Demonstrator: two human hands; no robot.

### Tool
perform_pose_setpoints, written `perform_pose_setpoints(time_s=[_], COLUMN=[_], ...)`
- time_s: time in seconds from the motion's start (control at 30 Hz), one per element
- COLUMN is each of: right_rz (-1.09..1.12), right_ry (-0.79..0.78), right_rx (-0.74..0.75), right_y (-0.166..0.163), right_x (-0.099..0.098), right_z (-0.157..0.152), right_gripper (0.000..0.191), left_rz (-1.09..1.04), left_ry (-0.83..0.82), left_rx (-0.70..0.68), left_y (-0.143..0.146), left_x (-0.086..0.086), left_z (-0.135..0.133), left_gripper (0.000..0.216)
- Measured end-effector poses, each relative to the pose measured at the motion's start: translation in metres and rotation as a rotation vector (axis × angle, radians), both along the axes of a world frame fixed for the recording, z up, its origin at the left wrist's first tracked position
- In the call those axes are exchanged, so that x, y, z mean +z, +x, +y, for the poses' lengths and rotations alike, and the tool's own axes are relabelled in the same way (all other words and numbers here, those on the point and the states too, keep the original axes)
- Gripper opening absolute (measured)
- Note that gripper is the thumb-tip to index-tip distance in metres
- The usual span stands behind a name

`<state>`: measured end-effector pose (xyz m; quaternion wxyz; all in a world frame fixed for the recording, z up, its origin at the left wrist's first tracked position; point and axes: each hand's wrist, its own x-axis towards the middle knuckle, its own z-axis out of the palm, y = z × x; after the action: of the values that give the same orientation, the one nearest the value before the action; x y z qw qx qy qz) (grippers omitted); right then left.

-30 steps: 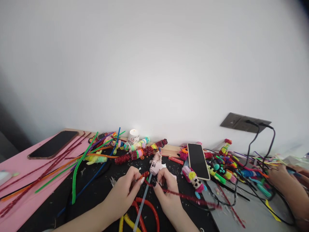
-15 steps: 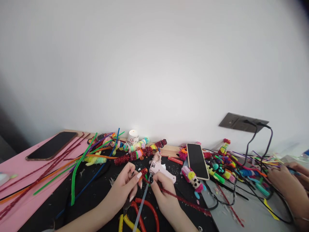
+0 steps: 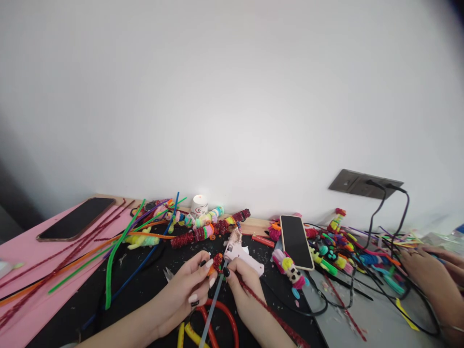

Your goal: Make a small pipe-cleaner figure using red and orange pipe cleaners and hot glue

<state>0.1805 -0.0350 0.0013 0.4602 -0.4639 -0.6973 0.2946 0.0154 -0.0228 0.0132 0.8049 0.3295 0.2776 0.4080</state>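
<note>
At lower centre, the left hand (image 3: 184, 289) pinches a red-orange coil (image 3: 218, 261), seemingly steadying it; the right hand (image 3: 247, 289) grips a tinsel stem (image 3: 277, 317).

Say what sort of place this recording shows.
Likely a handicraft workspace, though whether home, class or workshop I cannot tell. Loose pipe cleaners, a hot-glue gun and a small fuzzy figure lying beside a phone suggest it.

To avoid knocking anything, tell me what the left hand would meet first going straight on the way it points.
Past the red-and-orange pipe-cleaner piece it holds, the left hand would likely meet the pink hot glue gun first, near its glue stick; depth is unclear.
</note>
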Motion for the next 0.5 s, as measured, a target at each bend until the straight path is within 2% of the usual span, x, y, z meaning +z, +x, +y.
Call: perform_pose_setpoints(time_s=[0.17, 0.5], right_rz=[0.086, 0.272], right_ry=[-0.093, -0.173], right_rx=[0.036, 0.085], right_y=[-0.001, -0.007], right_x=[-0.001, 0.009], right_z=[-0.002, -0.012], right_gripper=[0.025, 0.015], left_rz=[-0.072, -0.166], left_ry=[-0.073, -0.120], left_rx=[-0.075, -0.249], left_y=[-0.004, -0.008], left_x=[0.004, 0.000], left_z=[-0.001, -0.001], left_gripper=[0.043, 0.027])
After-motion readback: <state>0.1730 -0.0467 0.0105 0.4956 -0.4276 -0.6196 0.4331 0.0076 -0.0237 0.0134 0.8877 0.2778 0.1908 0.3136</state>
